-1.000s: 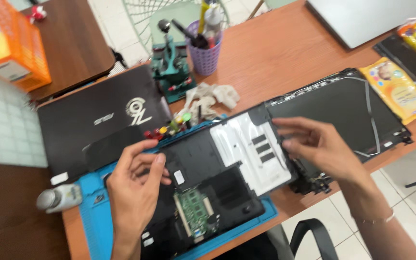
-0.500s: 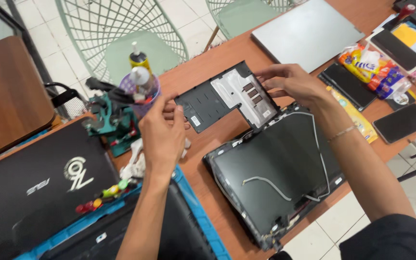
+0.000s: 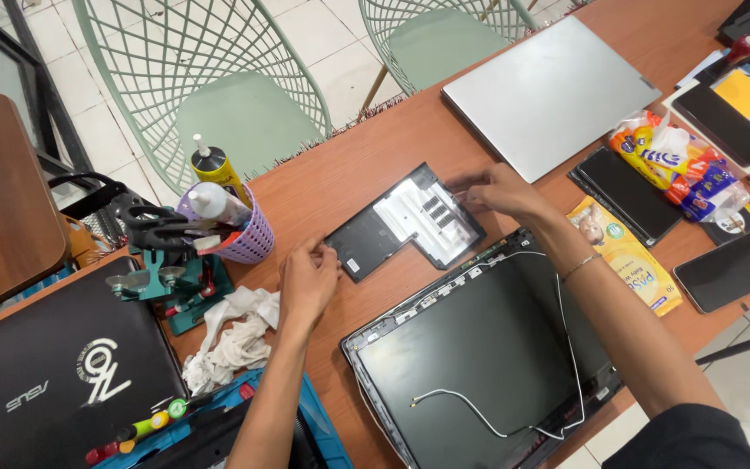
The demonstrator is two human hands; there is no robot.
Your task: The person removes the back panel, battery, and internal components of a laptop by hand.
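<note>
My left hand (image 3: pixel 307 280) rests at the lower-left corner of the cover (image 3: pixel 404 221), fingers curled, tips pressing its edge against the desk (image 3: pixel 349 165). My right hand (image 3: pixel 501 191) is at the upper-right end, thumb and fingertips pinching that corner. So each grip is closed on the cover, 1 at each end.

The cover is a flat, thin plastic panel, matte black, roughly L-shaped, with a pale silvery foil patch and a few short vent slots on the right half. It lies flat on the reddish-brown wood-grain desk, its long axis running from lower left to upper right, between my 2 hands.

Just below it lies a black lid (image 3: pixel 488 356), a shallow rectangular shell, glossy inside, with thin white wires (image 3: pixel 479 415) looping across it. Above my right hand sits a smooth grey laptop (image 3: pixel 549 94), closed. To the left, a lilac perforated cup (image 3: pixel 249 234) holds glue bottles, and black scissors (image 3: pixel 162 227) rest against it. A crumpled white cloth (image 3: pixel 232 334) lies beside my left forearm. A yellow packet (image 3: pixel 627 256) lies flat by my right wrist.
</note>
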